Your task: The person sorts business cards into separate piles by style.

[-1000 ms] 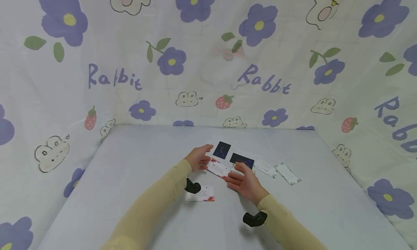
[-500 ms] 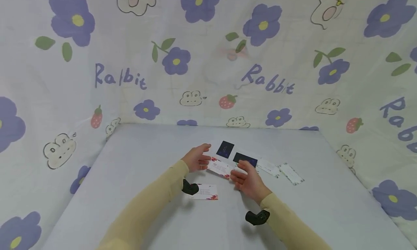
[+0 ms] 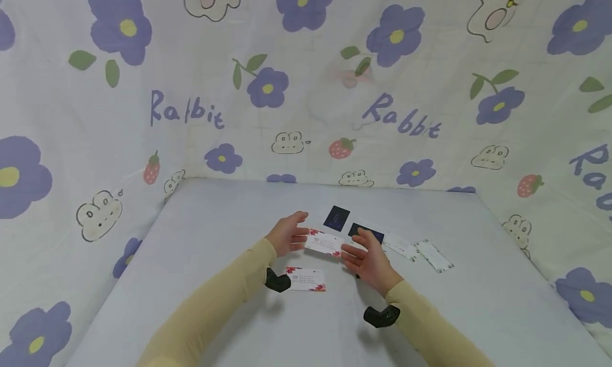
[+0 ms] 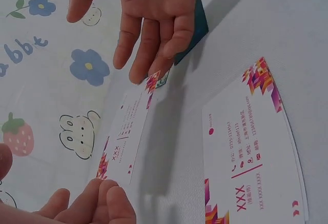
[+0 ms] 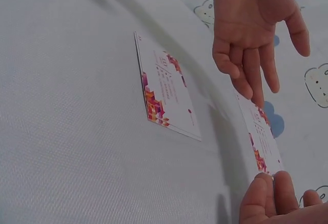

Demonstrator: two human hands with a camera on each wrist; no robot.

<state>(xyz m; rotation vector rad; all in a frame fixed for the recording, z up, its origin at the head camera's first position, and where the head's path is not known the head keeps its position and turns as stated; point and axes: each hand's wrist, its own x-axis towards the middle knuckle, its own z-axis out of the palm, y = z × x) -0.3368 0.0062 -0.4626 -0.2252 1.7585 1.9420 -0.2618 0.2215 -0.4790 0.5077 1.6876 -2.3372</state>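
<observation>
A white business card point(image 3: 324, 243) with red and orange corner patterns is held up between my two hands, its shadow falling on the table. At its left end are the fingertips of my left hand point(image 3: 289, 234); at the other end, those of my right hand point(image 3: 372, 263). Both hands have extended fingers, with thumbs raised away from the card. In the left wrist view the held card point(image 4: 125, 131) spans from one hand's fingertips to the other's. Nearer the body lies a matching card point(image 3: 306, 280), whose doubled edge shows in the right wrist view, like a small stack point(image 5: 166, 88).
Beyond the hands lie two dark blue cards point(image 3: 337, 218), the right one partly covered by the right hand. Farther right are a white card point(image 3: 400, 247) and a green-leaf-bordered card point(image 3: 434, 256). A flower-patterned cloth point(image 3: 268, 144) hangs at the table's back and sides.
The head view has turned slightly left. My left hand and its wrist mount have shifted a little left against the table, uncovering the near card's left end. Both hands stay at the held card's ends.
</observation>
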